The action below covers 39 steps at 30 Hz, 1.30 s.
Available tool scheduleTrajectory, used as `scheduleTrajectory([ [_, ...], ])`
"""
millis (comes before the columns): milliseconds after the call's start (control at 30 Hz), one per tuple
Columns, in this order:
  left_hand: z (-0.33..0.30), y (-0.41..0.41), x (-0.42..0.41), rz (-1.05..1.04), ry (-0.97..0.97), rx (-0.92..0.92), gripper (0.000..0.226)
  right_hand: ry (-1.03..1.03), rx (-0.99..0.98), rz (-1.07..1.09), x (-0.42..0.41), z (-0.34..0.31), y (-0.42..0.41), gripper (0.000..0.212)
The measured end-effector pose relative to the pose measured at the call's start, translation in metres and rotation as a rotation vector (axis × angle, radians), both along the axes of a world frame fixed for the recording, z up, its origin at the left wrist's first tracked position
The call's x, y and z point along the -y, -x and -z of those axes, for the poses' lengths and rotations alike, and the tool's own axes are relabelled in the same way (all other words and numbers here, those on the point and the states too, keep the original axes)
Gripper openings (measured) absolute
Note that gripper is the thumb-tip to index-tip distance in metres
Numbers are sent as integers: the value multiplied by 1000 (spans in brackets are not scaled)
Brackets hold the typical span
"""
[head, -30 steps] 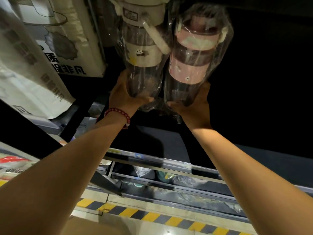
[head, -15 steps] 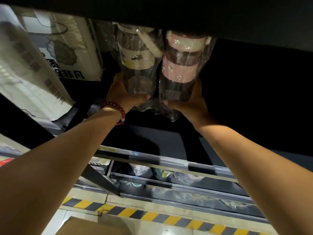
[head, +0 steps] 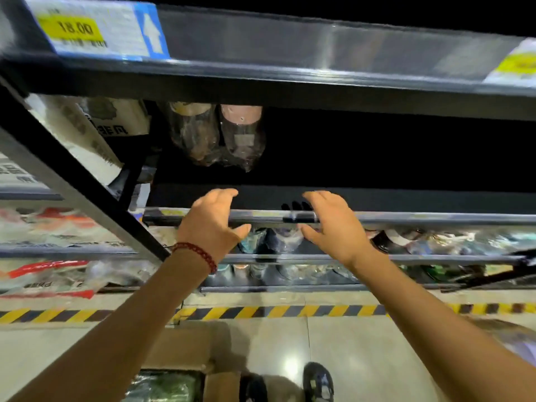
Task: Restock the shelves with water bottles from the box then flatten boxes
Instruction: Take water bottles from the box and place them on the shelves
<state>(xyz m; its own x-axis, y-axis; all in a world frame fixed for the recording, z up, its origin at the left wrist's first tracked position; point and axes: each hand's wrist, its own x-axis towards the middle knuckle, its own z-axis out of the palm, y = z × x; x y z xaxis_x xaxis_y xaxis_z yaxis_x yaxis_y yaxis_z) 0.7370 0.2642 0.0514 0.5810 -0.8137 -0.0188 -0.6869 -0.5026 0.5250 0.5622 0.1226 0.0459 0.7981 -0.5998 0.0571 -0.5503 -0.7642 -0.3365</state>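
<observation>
1. Plastic-wrapped bottles [head: 217, 134], two side by side, stand deep on the dark shelf [head: 377, 198] at 12 o'clock.
2. Left hand [head: 210, 224] and right hand [head: 330, 227] hover below them, fingers spread, holding nothing.
3. Cardboard box [head: 179, 369] sits at 6 o'clock.

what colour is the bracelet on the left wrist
Dark red beads: the bracelet circles the left wrist, seen clearly in the head view.

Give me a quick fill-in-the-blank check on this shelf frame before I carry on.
1. The two wrapped bottles stand side by side on the ____.
2. The left hand and right hand hold ____.
3. The red bead bracelet is on the ____ wrist.
4. The price label reads ____.

Missing words: shelf; nothing; left; 18.00
</observation>
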Motion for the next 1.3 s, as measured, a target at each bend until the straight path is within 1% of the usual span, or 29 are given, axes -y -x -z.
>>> scheduleTrajectory([
  [67,-13,36,-7,110,-107,59,67,75,-53,12,-17,-5,44,52],
  [100,-18,54,-10,173,-124,108,67,86,-73,27,-26,-6,67,50],
  [200,-29,108,-14,335,-149,204,66,58,-123,128,-53,-10,135,52],
  [300,-38,162,-11,503,-288,221,65,22,-154,231,-83,-13,201,54],
  [333,-41,180,-9,556,-306,240,64,17,-156,269,-92,-15,222,55],
  [400,-48,217,-7,648,-300,278,62,8,-157,370,-112,-19,262,55],
  [500,-54,270,-6,732,-245,311,58,-13,-131,560,-143,-22,321,57],
  [633,-56,337,0,828,-167,269,59,-31,-41,777,-177,-22,392,57],
  [733,-51,389,9,896,-151,235,57,-46,-14,878,-192,-16,443,55],
  [933,-36,490,17,976,-199,138,58,-81,6,1047,-206,-2,536,48],
  [1033,-28,535,27,1048,-232,114,60,-91,19,1127,-214,2,570,44],
  [1133,-22,569,39,1125,-249,141,61,-134,73,1213,-216,5,593,47],
  [1300,-10,615,63,1217,-280,145,59,-215,62,1270,-206,14,621,44],
])
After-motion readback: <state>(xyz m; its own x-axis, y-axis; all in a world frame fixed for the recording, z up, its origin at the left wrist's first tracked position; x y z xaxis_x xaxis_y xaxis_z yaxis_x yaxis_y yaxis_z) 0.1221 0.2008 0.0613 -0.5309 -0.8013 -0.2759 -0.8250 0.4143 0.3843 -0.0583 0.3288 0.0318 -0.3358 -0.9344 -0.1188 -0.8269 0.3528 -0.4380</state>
